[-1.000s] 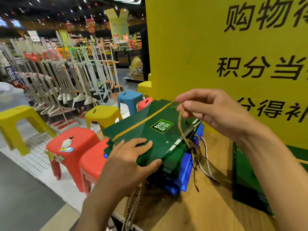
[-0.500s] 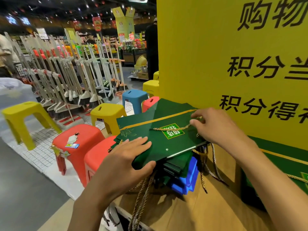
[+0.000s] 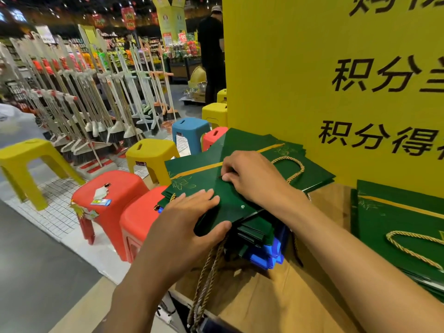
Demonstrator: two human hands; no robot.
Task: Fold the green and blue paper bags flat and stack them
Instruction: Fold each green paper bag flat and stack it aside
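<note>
A flat dark green paper bag with a gold stripe tops a pile of folded green bags and blue bags at the counter's left corner. My left hand lies with its fingers on the bag's near corner, the thumb curled at its edge. My right hand rests on the middle of the same bag with bent fingers, covering its logo. The bag's gold rope handle loops out from behind that hand; whether the fingers hold it is hidden. More rope handles hang off the counter's front.
The wooden counter backs onto a tall yellow sign. Another pile of flat green bags lies at the right. Red stools, yellow stools and a blue stool stand left of the counter, with broom racks and a person beyond.
My right hand lowered the rope handle onto the top green bag, then slid left over the bag's middle. My left hand stayed on the near corner.
</note>
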